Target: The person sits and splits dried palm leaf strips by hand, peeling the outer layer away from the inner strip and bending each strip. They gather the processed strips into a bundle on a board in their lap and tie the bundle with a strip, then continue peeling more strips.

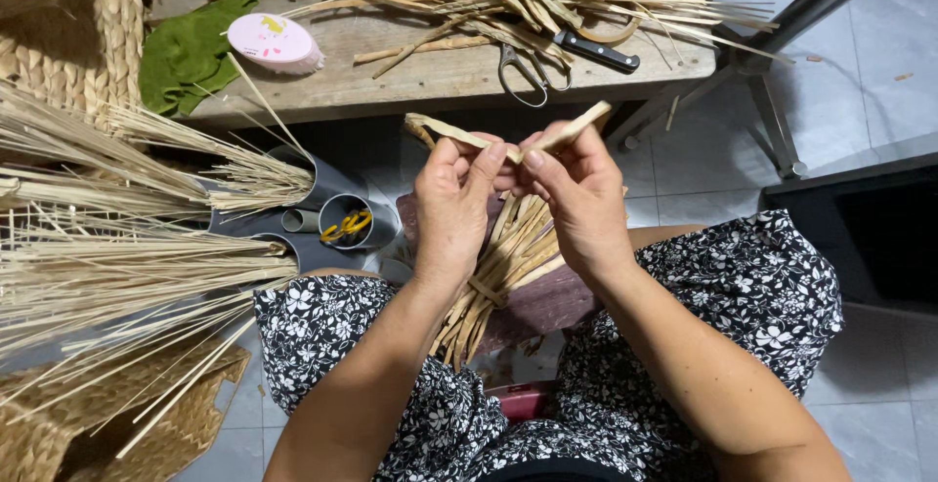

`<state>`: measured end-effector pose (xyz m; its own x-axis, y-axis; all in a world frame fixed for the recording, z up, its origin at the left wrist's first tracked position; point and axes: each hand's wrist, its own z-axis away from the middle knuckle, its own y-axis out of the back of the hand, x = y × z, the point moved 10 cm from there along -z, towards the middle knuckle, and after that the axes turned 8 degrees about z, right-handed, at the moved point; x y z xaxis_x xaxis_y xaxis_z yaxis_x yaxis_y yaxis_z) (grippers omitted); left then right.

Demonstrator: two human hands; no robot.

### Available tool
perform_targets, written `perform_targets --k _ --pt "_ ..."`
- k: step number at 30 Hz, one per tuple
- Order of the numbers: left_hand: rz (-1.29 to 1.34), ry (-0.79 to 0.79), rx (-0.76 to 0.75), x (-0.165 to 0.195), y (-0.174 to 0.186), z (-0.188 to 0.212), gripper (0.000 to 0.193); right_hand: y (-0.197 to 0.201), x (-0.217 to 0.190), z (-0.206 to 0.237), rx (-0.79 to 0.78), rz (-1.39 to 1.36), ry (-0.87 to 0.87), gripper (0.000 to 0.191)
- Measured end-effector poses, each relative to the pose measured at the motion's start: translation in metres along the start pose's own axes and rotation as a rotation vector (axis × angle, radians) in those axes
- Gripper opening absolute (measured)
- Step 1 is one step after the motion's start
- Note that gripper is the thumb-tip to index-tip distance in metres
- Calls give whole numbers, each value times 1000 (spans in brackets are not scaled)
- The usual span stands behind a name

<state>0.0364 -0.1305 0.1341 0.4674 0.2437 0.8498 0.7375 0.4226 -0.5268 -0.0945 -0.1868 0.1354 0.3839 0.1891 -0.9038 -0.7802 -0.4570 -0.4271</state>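
Grey tile floor surrounds a seated person; a wooden bench (430, 72) at the far side carries scissors (532, 72), a knife (596, 51) and loose reed. Both hands are raised over the lap. Left hand (451, 210) and right hand (578, 199) each pinch one end of a flat reed strip (459, 134), fingertips meeting at centre. For a clean bend, keep thumbs close together and pressure even. Wrists angle inward, forearms converging above the reed bundle (498, 267) on the lap.
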Motion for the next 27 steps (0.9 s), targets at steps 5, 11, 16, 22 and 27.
perform_targets --k 5,11,16,22,27 --pt "40 15 47 0 4 1 13 7 4 -1 31 -122 19 13" --pt "5 32 -28 -1 -3 3 13 12 8 -3 60 -197 -17 12" --pt "42 47 13 -2 1 3 12 10 5 0 57 -162 10 14" --pt "155 82 41 -6 5 0 14 10 5 -1 35 -157 25 13" --pt "150 29 103 1 17 -2 13 24 4 -4 128 -231 7 13"
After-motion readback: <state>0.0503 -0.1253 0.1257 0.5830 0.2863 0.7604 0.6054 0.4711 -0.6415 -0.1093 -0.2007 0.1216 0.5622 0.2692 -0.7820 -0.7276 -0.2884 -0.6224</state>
